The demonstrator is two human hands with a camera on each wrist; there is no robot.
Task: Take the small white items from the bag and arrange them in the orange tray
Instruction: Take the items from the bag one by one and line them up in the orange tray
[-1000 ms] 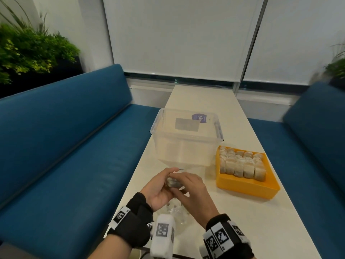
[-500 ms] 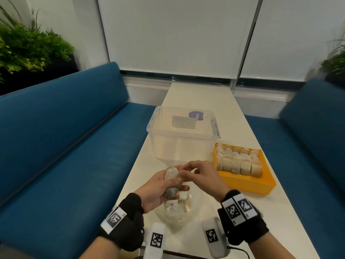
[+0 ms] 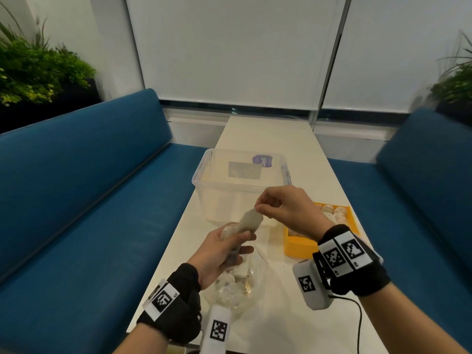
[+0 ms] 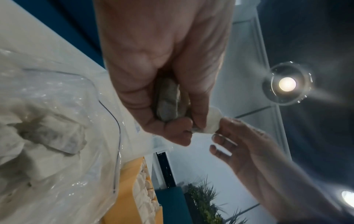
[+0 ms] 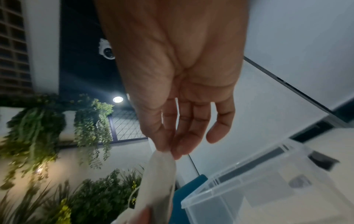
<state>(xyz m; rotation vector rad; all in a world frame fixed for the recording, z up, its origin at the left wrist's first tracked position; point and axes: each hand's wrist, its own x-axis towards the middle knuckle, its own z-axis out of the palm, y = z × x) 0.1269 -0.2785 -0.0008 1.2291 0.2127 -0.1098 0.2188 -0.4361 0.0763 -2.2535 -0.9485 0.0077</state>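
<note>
My left hand [image 3: 242,241] grips the lower part of a pale white item [image 3: 249,222], held up above the table. My right hand [image 3: 259,208] pinches that item's upper end with thumb and forefinger. In the left wrist view the item [image 4: 213,121] sticks out of my left fist, with a greyish part [image 4: 168,103] in the palm. In the right wrist view the item [image 5: 161,174] hangs from my fingertips [image 5: 162,145]. The clear bag [image 3: 237,286] lies under my left hand with several white items inside. The orange tray [image 3: 298,245], at the right, holds rows of white items [image 3: 332,212].
A clear plastic tub [image 3: 240,180] stands just behind my hands, left of the tray. The narrow white table [image 3: 281,323] runs between two blue benches [image 3: 76,200]. A cable [image 3: 357,318] trails from my right wrist over the table's near right part.
Both hands have risen from just above the table. The white item now stands higher and more stretched out, with my right hand lifted up and right at its top end.
</note>
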